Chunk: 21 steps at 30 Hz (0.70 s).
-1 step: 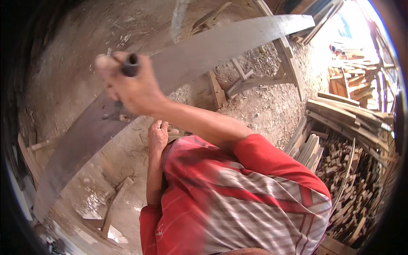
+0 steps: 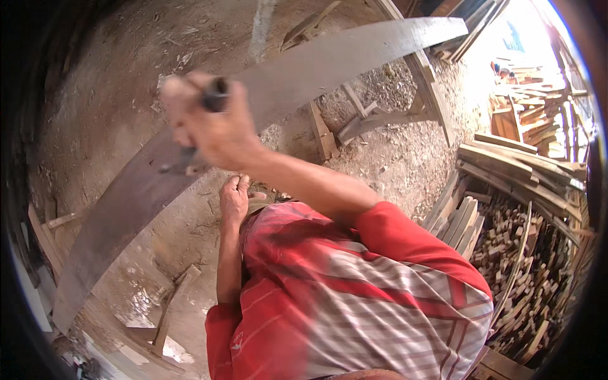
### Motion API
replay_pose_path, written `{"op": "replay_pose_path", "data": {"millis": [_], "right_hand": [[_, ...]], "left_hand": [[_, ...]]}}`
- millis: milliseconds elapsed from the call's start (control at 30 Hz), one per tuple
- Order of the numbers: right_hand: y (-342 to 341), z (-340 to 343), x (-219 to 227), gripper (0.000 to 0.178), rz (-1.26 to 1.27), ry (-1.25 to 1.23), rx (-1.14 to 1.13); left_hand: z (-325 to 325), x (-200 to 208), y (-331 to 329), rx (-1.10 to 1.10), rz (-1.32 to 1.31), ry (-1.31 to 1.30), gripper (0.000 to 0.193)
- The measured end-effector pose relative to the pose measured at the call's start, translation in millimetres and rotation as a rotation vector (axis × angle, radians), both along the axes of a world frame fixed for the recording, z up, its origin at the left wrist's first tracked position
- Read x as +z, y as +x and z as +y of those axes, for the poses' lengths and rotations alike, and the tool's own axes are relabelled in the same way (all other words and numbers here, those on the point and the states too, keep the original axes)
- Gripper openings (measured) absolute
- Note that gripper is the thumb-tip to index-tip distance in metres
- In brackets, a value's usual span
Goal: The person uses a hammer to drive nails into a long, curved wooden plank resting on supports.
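The right hand (image 2: pixel 218 133) has moved its tool (image 2: pixel 216 95) slightly rightward.

The board (image 2: pixel 304 73) looks like smooth wood, faintly glossy at right. The knob (image 2: pixel 215 95) I hold looks smooth. My shirt (image 2: pixel 380 304) is matt cloth; the offcuts (image 2: pixel 525 278) are rough wood.

Long board (image 2: pixel 316 71) on a wooden trestle (image 2: pixel 430 87), seemingly another support (image 2: pixel 42 237) leftward.

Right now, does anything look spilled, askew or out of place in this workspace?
Yes, mildly: pale debris litters the floor near the trestle under the long board, and short wood pieces lie jumbled at right. Both look untidy; the board shows no clear damage.
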State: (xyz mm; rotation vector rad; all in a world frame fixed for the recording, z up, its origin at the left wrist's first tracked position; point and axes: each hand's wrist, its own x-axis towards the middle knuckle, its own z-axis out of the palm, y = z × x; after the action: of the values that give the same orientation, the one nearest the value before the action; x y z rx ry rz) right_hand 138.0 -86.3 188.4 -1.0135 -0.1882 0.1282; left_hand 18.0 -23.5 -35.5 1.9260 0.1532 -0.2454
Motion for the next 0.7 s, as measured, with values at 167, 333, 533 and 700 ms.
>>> {"op": "replay_pose_path", "data": {"millis": [167, 333, 533, 700], "right_hand": [[-76.9, -174.1, 8.4, 0.038, -0.306, -0.194, -0.396], [-156.6, -294.8, -30.4, 0.034, -0.132, -0.194, -0.782], [-241.4, -401.1, -89.9, 0.036, 0.276, -0.458, -1.115], [-257.6, -425.2, -106.6, 0.041, 0.434, -0.722, -1.181]], "left_hand": [[-13.8, -67.0, -9.4, -0.113, -0.180, 0.550, 0.076], [-30.9, -0.6, 9.7, -0.341, 0.145, 0.318, 0.074], [-46.3, 75.8, 103.7, -0.237, -0.068, 0.186, 0.063], [-15.9, 109.4, 198.0, -0.265, -0.408, 0.695, 0.079]]}}
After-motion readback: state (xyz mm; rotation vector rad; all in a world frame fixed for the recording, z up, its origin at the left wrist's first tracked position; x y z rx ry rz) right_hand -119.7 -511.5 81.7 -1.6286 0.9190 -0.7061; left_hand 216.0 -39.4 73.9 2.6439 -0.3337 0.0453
